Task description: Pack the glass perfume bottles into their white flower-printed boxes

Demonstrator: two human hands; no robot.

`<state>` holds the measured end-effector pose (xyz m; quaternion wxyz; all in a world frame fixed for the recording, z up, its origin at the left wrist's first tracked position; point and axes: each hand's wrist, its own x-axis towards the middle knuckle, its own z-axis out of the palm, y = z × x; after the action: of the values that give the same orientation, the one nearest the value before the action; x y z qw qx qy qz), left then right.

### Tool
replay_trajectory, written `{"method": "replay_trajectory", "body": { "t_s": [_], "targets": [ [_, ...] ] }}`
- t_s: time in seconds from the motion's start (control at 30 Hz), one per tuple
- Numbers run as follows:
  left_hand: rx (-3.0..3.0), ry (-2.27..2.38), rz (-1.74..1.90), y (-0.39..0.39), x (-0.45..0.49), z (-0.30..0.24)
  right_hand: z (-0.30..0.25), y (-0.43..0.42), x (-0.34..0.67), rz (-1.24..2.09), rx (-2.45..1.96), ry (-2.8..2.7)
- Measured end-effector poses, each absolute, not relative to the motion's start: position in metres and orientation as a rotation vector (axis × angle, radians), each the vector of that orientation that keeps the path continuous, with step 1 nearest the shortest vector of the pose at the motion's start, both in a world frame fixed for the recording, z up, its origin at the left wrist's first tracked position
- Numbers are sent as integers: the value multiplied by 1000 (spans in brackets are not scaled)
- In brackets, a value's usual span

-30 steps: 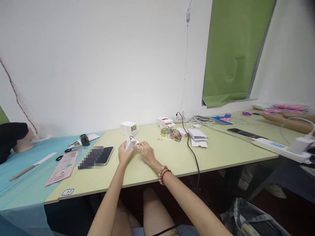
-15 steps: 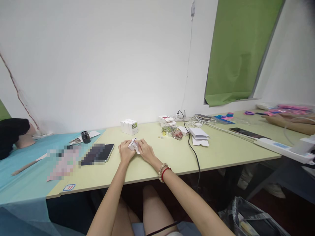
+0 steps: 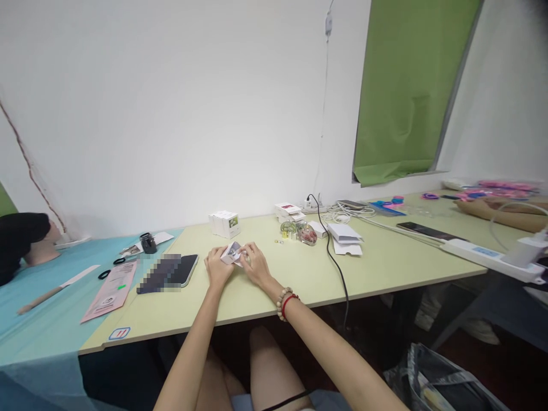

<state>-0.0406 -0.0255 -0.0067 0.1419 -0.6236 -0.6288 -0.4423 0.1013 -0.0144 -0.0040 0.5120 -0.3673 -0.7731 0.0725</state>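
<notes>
Both my hands meet over the pale green table (image 3: 299, 279) and hold one small white box (image 3: 233, 252) between them. My left hand (image 3: 217, 267) grips its left side with curled fingers. From the right, my right hand (image 3: 256, 264) has its fingers closed on the box; its wrist carries a bead bracelet and a red cord. The box is tilted and an open end with a dark inside faces me. Just left of my hands lies a dark phone (image 3: 169, 272).
More small white boxes (image 3: 225, 223) stand behind my hands. A black cable (image 3: 334, 262) crosses the table near jars, white packets and a power strip (image 3: 488, 255). A knife (image 3: 55, 289) and a pink leaflet lie on the blue cloth at left. Another person's arm (image 3: 505, 212) rests at far right.
The white box has been turned in my hands: it stood upright in the left hand, and now both hands hold it tilted with its open end towards me.
</notes>
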Motion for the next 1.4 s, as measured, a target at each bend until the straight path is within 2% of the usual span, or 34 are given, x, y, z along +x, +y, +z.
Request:
{"method": "replay_trajectory", "body": {
  "t_s": [0.37,0.7,1.4],
  "targets": [
    [-2099,-1644,-1027,-19,-41,-13,-27,18,99,485,-1109,-1793],
    [-2175,-1540,-999,-18,-39,-14,-28,19,101,479,-1183,-1852],
    [-2101,-1623,-893,-22,-33,-10,-30,22,98,527,-1180,-1697]
  ]
}}
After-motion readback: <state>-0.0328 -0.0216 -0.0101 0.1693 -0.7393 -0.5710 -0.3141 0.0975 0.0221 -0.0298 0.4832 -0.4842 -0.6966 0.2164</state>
